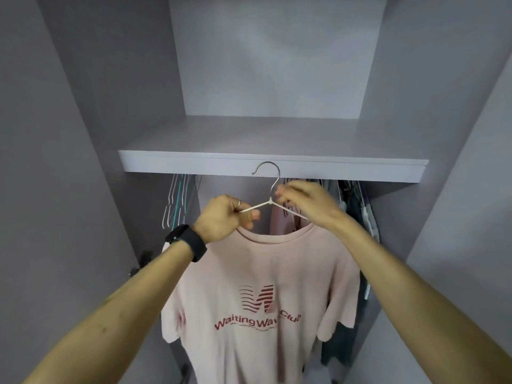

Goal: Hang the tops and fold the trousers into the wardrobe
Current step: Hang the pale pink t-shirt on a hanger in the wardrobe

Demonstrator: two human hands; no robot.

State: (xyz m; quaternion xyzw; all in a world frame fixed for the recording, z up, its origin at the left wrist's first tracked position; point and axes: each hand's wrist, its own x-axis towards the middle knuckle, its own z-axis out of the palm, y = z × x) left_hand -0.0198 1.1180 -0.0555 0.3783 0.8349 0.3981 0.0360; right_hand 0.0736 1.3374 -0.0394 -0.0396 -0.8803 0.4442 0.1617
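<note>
The 2 hands hold a white hanger (pixel 260 205) carrying a pink T-shirt (pixel 260 273) with red lettering, in front of an open grey wardrobe. The left hand (pixel 224 217), a black watch (pixel 188 242) on its wrist, grips the hanger's left arm. The right hand (pixel 304 200) pinches its right arm near the metal hook, which shows against the shelf (pixel 194 164) edge. Empty hangers (pixel 177 200) hang at the left and other clothes (pixel 357 212) at the right.

One head-worn wide-angle view faces into the wardrobe (pixel 415 92) from close, seeing its shelf (pixel 194 163) from slightly above
</note>
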